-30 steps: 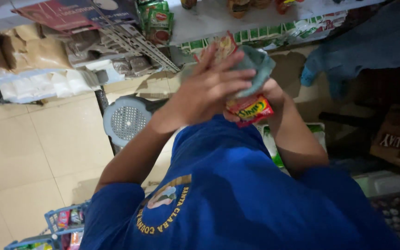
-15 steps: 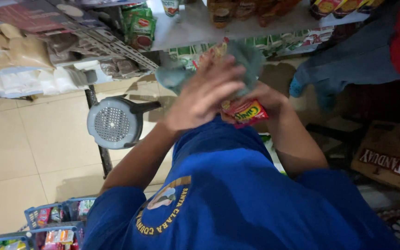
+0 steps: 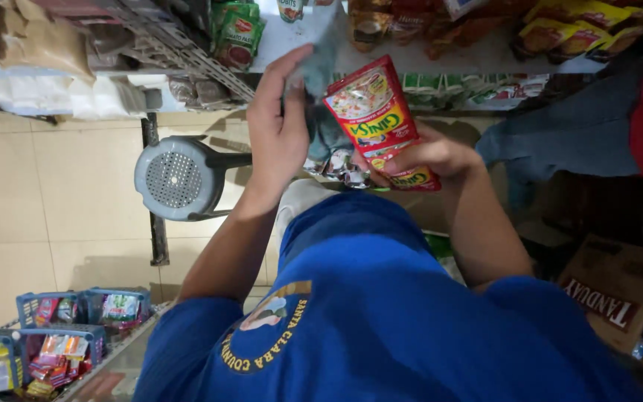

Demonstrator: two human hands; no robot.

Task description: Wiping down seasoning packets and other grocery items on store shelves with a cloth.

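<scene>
I logged the red sachet pouch (image 3: pixel 378 119) raised in front of the white shelf (image 3: pixel 478 56), pinched at its lower end by the right hand (image 3: pixel 422 156), grip closed on it, with a few shiny small packets (image 3: pixel 340 165) bunched beneath. The left hand (image 3: pixel 277 130) pressed a grey-green cloth (image 3: pixel 320 89) against the pouch's left face, fingers wrapped on the cloth. I judged a wiping step in hand; the next stroke would call for a steady pouch; the grey stool (image 3: pixel 176 179) stood below on the tiled floor (image 3: pixel 46 201).

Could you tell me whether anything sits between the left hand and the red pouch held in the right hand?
Yes: a grey-blue cloth, gripped by the left hand, lies between it and the red pouch that the right hand holds.
</scene>
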